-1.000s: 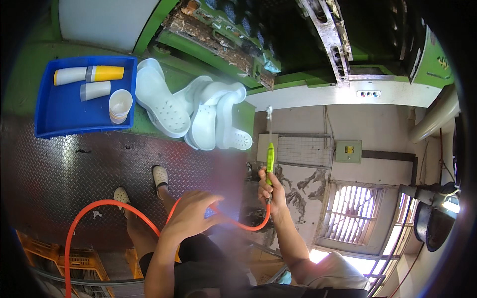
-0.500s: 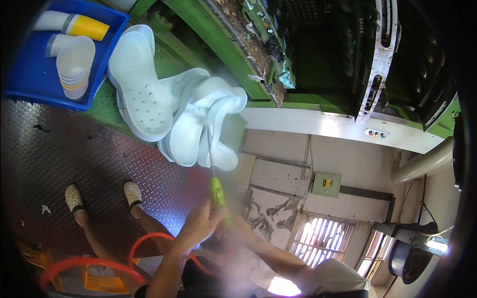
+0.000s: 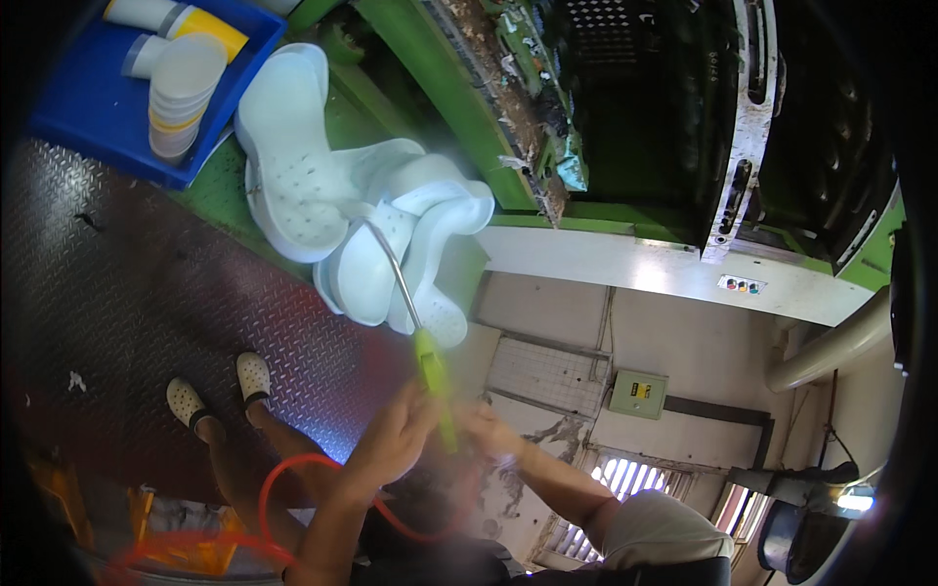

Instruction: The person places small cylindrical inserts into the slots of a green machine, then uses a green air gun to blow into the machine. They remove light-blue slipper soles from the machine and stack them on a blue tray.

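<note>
A bright green air blow gun (image 3: 430, 366) with a long, thin metal nozzle is in my left hand (image 3: 399, 435), whose fingers are wrapped by its handle. Its nozzle tip reaches in among a pile of pale blue foam clogs (image 3: 293, 186), touching or just over them; I cannot tell which. Close to the right of the handle is my right hand (image 3: 491, 430), its fingers curled and blurred, so its grip is unclear. A red air hose (image 3: 264, 488) loops below my left forearm. The clogs lie overlapping at different angles on a green machine ledge (image 3: 210, 195).
A blue tray (image 3: 98, 132) with stacked white and yellow cups (image 3: 181, 93) stands at the far left. The green machine (image 3: 469, 127) with dark open bays fills the far right. Below lies a diamond-plate floor (image 3: 127, 283); orange crates (image 3: 186, 532) stand at lower left.
The blow gun's nozzle has swung left across the clogs. My right hand has moved slightly right, away from the handle. My feet have shifted, and the view has moved a little.
</note>
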